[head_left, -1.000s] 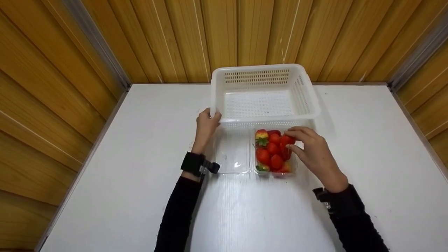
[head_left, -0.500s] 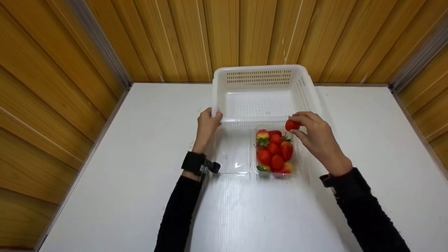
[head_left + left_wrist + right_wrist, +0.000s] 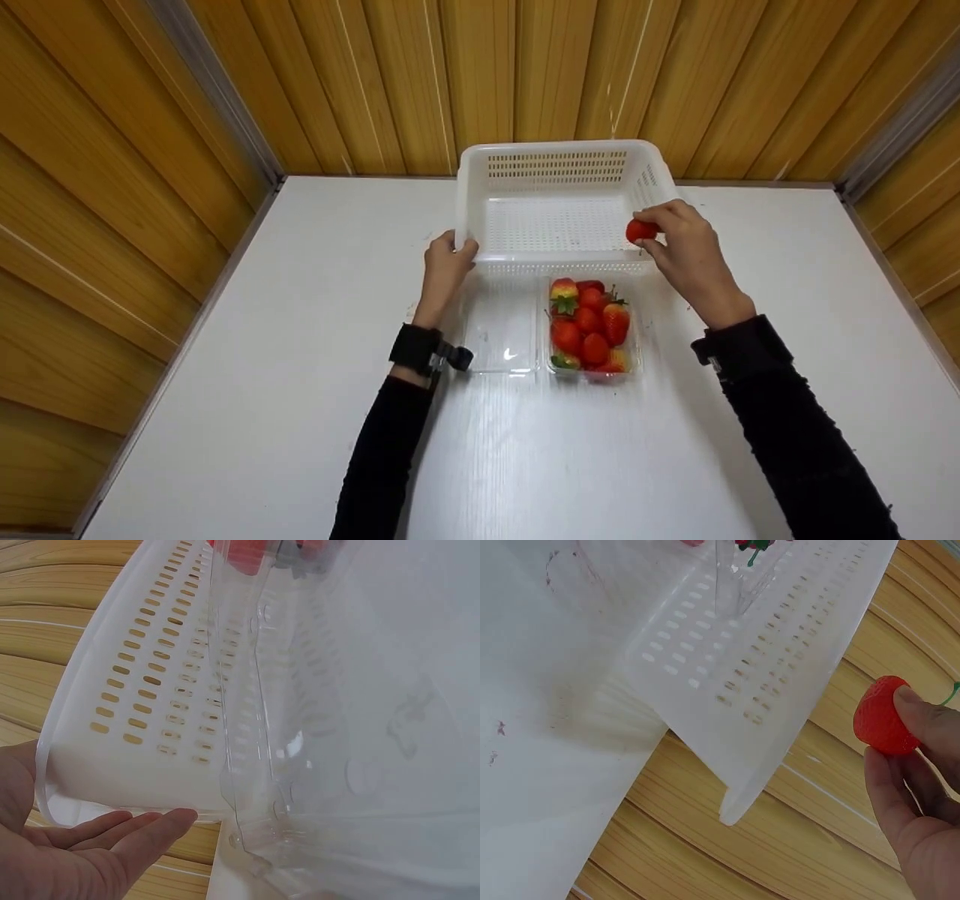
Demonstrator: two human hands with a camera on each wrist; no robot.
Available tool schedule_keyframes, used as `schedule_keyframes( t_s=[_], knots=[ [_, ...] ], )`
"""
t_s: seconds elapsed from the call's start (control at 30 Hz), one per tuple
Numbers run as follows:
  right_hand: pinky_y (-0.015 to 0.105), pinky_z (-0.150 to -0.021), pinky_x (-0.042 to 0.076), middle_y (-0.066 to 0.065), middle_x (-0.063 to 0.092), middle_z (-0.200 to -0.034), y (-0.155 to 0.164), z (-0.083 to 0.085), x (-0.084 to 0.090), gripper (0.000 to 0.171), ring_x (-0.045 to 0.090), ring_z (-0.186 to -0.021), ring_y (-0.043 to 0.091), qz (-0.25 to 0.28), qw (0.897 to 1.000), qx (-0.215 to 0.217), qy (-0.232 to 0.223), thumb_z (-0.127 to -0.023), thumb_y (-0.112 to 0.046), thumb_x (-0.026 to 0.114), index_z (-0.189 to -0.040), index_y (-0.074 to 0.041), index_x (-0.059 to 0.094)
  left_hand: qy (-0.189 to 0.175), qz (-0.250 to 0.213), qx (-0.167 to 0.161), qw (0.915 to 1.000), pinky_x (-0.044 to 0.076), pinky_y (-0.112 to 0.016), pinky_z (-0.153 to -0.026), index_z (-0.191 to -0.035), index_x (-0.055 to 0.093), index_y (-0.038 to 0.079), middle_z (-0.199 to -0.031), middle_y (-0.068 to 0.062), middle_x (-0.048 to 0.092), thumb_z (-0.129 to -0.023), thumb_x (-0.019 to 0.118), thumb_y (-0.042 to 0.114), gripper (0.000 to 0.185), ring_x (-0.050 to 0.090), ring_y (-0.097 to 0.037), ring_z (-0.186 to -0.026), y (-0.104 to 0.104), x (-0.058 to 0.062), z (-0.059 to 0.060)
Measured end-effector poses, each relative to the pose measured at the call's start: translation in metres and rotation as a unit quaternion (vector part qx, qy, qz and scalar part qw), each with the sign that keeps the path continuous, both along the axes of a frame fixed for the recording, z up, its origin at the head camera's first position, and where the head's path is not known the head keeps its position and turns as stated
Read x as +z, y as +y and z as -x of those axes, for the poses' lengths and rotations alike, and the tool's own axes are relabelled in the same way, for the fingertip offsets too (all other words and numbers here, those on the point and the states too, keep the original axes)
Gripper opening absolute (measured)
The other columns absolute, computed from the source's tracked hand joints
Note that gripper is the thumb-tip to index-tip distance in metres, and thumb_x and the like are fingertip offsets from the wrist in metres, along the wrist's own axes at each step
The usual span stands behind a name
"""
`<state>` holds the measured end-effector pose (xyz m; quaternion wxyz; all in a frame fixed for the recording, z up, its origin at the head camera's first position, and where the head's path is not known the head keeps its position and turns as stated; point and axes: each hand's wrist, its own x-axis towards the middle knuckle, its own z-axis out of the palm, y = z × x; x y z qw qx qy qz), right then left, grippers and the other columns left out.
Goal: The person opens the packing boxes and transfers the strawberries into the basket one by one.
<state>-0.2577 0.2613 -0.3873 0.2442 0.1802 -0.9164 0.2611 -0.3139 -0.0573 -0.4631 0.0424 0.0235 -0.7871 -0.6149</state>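
My right hand (image 3: 694,259) pinches a red strawberry (image 3: 640,232) between thumb and fingers, by the near right corner of a white plastic basket (image 3: 555,256). In the right wrist view the strawberry (image 3: 885,716) shows a bit of green stem behind the thumb (image 3: 930,720). At the basket's near left corner my left hand (image 3: 444,274) grips the rim, its thumb on top; the left wrist view has its fingers (image 3: 150,840) under the rim. In front of the basket, a clear clamshell box (image 3: 637,358) holds several strawberries (image 3: 588,321), some with green leaves.
The clamshell's clear lid (image 3: 499,330) lies opened flat to the left of the strawberries. Everything stands on a white table (image 3: 315,315), with yellow wood-plank walls (image 3: 360,90) behind and at both sides. The basket is near the back wall.
My right hand has lifted one strawberry out of the clamshell and carried it up and away to the basket's right rim. The left hand has stayed on the basket's corner.
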Motion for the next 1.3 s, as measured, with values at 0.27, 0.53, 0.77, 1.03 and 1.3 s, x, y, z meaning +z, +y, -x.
schedule_keyframes(
  t_s=[0.27,0.53,0.77,1.03,1.3],
  knots=[
    [0.053,-0.086,0.049,0.024,0.055,-0.105,0.006,0.027,-0.009,0.035,0.055,-0.098,0.039,0.001,0.997,-0.032,-0.067,-0.079,0.002,0.072,-0.112,0.007,0.062,0.003,0.003,0.001,1.0,0.056,-0.027,-0.075,-0.114,0.06,-0.005,-0.116,-0.016,0.062,-0.087,0.053,0.016,0.035,0.062,-0.019,-0.102,0.001,0.001,0.0],
    [0.052,-0.086,0.049,0.027,0.054,-0.105,0.007,0.043,-0.02,0.035,0.055,-0.097,0.041,-0.015,0.989,-0.049,-0.142,-0.079,0.002,0.071,-0.112,0.009,0.061,-0.001,-0.004,0.004,1.0,0.056,-0.028,-0.074,-0.113,0.06,-0.005,-0.112,-0.016,0.063,-0.087,0.054,0.015,0.034,0.062,-0.02,-0.098,0.002,0.001,0.002],
    [0.054,-0.087,0.048,0.029,0.055,-0.106,0.007,0.046,-0.022,0.036,0.054,-0.096,0.042,-0.019,0.981,-0.061,-0.185,-0.08,-0.001,0.071,-0.114,0.008,0.061,-0.002,-0.01,0.001,0.9999,0.056,-0.026,-0.074,-0.109,0.061,-0.005,-0.111,-0.014,0.063,-0.086,0.054,0.015,0.031,0.062,-0.019,-0.1,0.002,0.0,0.003],
    [0.053,-0.087,0.048,0.03,0.054,-0.11,0.006,0.048,-0.022,0.038,0.053,-0.096,0.041,-0.024,0.978,-0.064,-0.199,-0.082,-0.001,0.069,-0.117,0.009,0.059,0.0,0.004,0.004,1.0,0.056,-0.026,-0.073,-0.106,0.062,-0.004,-0.111,-0.015,0.063,-0.087,0.053,0.015,0.028,0.063,-0.019,-0.098,-0.001,-0.001,0.002],
    [0.053,-0.086,0.049,0.032,0.054,-0.114,0.007,0.048,-0.022,0.038,0.053,-0.098,0.041,-0.03,0.979,-0.063,-0.189,-0.082,-0.004,0.068,-0.117,0.011,0.059,-0.007,0.002,-0.002,1.0,0.056,-0.026,-0.074,-0.111,0.061,-0.006,-0.117,-0.015,0.061,-0.088,0.053,0.015,0.032,0.062,-0.021,-0.103,-0.001,0.0,0.002]
  ],
)
